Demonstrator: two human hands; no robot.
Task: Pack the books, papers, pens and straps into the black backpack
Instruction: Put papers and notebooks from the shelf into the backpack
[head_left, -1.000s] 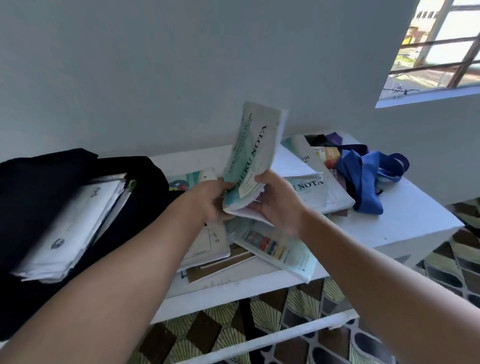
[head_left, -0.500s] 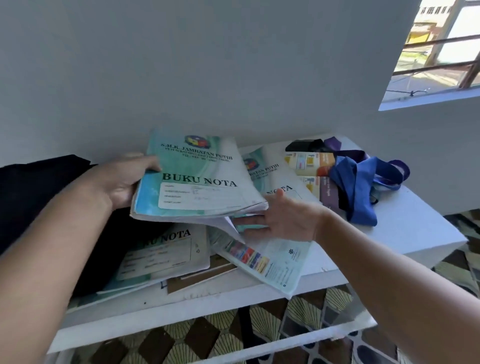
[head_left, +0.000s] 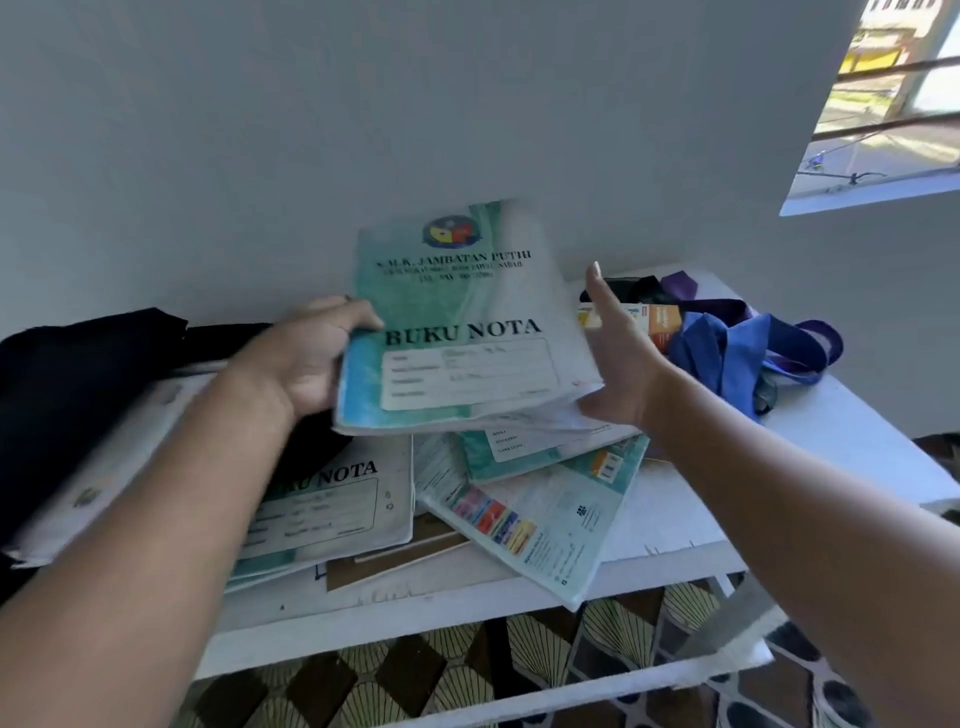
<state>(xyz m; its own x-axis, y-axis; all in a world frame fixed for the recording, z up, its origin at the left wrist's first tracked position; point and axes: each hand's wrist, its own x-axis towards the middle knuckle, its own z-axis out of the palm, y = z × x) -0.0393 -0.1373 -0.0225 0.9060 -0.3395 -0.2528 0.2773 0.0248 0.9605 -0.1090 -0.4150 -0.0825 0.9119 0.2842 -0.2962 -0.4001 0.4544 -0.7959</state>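
Note:
My left hand (head_left: 306, 358) grips the left edge of a stack of green "BUKU NOTA" notebooks (head_left: 462, 332), lifted above the table and tilted towards me. My right hand (head_left: 615, 353) is flat, fingers straight up, pressing the stack's right edge. The black backpack (head_left: 67, 384) lies at the left with white books (head_left: 104, 467) sticking out of its mouth. More notebooks (head_left: 332, 509) and a printed booklet (head_left: 540, 519) lie on the table under the stack. Blue and purple straps (head_left: 748, 353) are heaped at the right back.
The white table (head_left: 857, 447) stands against a grey wall, its front edge near me. An orange and white booklet (head_left: 660, 322) lies beside the straps. Patterned floor tiles (head_left: 426, 675) show below the table. A barred window (head_left: 893, 93) is at the upper right.
The held stack has risen and tilted more upright. My right hand moved from under the stack to its right edge, fingers pointing up. The view shifted left, showing the backpack again.

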